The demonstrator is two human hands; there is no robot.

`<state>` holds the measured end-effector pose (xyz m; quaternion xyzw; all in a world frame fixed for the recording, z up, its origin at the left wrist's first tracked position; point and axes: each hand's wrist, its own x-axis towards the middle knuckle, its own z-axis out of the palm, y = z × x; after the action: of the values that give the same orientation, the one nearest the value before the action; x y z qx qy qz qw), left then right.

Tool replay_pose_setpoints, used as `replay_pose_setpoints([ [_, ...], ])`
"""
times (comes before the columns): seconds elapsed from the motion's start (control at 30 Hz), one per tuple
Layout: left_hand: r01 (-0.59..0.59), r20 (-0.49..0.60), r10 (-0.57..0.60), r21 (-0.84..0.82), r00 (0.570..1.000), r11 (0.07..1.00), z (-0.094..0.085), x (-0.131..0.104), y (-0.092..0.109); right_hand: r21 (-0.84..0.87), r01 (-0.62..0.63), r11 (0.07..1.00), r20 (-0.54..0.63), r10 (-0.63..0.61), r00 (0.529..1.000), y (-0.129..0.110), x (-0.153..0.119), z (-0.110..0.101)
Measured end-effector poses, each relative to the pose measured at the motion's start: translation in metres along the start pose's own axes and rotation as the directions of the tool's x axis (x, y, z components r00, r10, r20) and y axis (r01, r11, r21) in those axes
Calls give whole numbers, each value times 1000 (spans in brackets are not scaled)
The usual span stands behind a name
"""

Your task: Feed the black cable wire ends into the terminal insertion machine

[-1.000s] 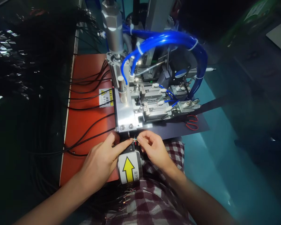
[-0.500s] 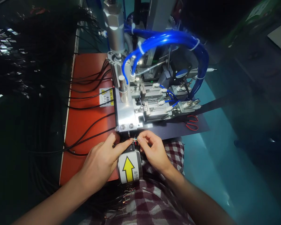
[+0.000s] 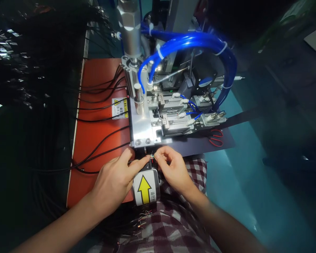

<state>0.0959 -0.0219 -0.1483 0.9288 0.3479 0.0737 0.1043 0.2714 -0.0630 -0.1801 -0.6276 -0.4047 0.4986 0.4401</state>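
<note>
At the front edge of a metal machine (image 3: 142,131), my left hand (image 3: 114,175) reaches in from the left. Its index finger stretches to the end of a thin black cable, pressing beside small coloured wires (image 3: 152,157), while the other fingers curl underneath, partly hidden. From the right, my right hand (image 3: 172,167) pinches the tips of those wires between thumb and index finger. Just below both hands sits a rounded cover (image 3: 146,188) bearing a yellow arrow. A small black block (image 3: 147,166) lies directly under the wires.
Several black cables (image 3: 102,120) run from the machine across an orange-red board (image 3: 94,77). Blue air hoses (image 3: 189,40) arch above the cylinders. Red-handled scissors (image 3: 216,137) lie on the dark plate (image 3: 200,144) at right. Bare wire ends (image 3: 143,219) rest near the lap.
Both hands stay almost exactly in place at the wires. The view shifts very slightly; nothing is visibly taken up or let go.
</note>
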Motion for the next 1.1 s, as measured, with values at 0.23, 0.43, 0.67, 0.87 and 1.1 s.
replay_pose_setpoints([
  [0.23, -96, -77, 104, 97, 992, 991, 1, 2, 1, 24, -190, 982, 55, 188, 981, -9, 1, 0],
  [0.43, -94, -80, 97, 49, 992, 994, 1, 2, 0, -10, -111, 994, 48, 112, 993, -2, 2, -5],
  [0.67, -74, -109, 65, -79, 992, 994, 1, 1, -4, 246, -192, 950, 93, 174, 980, 5, 3, -7],
  [0.87, -60, -95, 53, -70, 994, 996, 0, 3, -2, 247, -195, 949, 45, 190, 981, 1, 3, 1],
  [1.1, -72, -112, 64, -67, 992, 995, 3, 1, -2, 138, -106, 985, 26, 103, 994, 3, 1, 2],
])
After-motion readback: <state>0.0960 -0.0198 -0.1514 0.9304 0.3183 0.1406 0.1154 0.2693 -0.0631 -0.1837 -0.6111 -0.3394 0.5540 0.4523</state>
